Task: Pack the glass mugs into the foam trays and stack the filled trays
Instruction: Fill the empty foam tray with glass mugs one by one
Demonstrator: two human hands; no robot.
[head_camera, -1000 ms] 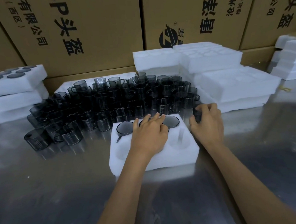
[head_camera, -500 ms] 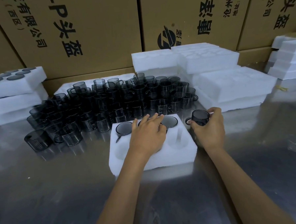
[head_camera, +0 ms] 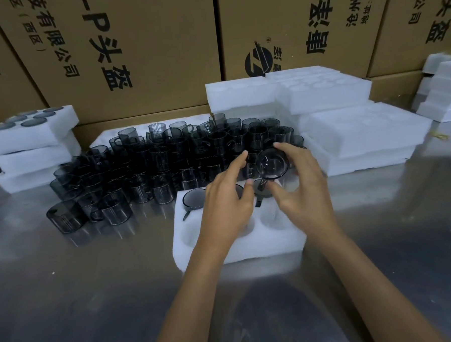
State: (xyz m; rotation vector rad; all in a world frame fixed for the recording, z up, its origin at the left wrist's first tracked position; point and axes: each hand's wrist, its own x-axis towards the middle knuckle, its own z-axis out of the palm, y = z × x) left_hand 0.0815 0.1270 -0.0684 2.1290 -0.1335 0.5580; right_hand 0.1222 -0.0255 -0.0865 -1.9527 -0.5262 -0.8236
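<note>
A: White foam tray at six o'clock of the dark crowd of mugs, flat on the shiny metal bench. What's in it?

B: One smoky glass mug sits sunk in the pocket at the tray's ten o'clock corner, handle pointing toward six. Another mug rim shows at twelve o'clock, mostly hidden behind the hands. The near pockets look unfilled.

A: And the hands?

B: The right hand holds a tipped mug above the tray's far edge, mouth turned toward the camera, handle hanging toward six. Its grip is curled round the mug's body, fingertips over the top, thumb below. The left hand hovers over the tray's middle, its grip spread and loose, forefinger reaching toward the held mug; whether it touches the glass, I cannot tell.

A: Around them?

B: Filled trays stacked at nine o'clock, blank foam stacks at two o'clock, printed cardboard boxes behind everything.
</note>
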